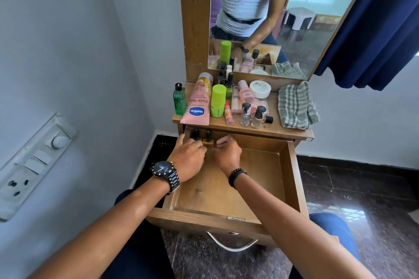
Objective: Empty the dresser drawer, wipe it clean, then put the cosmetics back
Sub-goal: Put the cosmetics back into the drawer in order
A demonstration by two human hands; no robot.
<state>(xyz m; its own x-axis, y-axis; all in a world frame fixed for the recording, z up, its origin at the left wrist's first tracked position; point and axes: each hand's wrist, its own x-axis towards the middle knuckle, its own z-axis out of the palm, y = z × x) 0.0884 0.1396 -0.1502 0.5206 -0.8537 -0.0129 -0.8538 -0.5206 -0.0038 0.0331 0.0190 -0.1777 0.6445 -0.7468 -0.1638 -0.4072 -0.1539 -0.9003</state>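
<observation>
The wooden drawer (pixel 292 179) is pulled out and mostly bare inside. At its back left corner stand two small nail polish bottles, one dark (pixel 195 135) and one amber (pixel 208 141). My left hand (pixel 189 159) and my right hand (pixel 226 154) meet at these bottles, fingers curled around them. On the dresser top (pixel 267 130) stand a pink Vaseline tube (pixel 199 101), a green bottle (pixel 179 99), a lime roll-on (pixel 217 102), a white cream jar (pixel 260 89) and several small bottles. A striped cloth (pixel 295 106) lies folded at the right.
A mirror (pixel 283 18) rises behind the dresser top. The wall with a switch panel (pixel 34 165) is close on the left. A blue curtain (pixel 374 29) hangs at the right. My knees flank the drawer front and its metal handle (pixel 231 246).
</observation>
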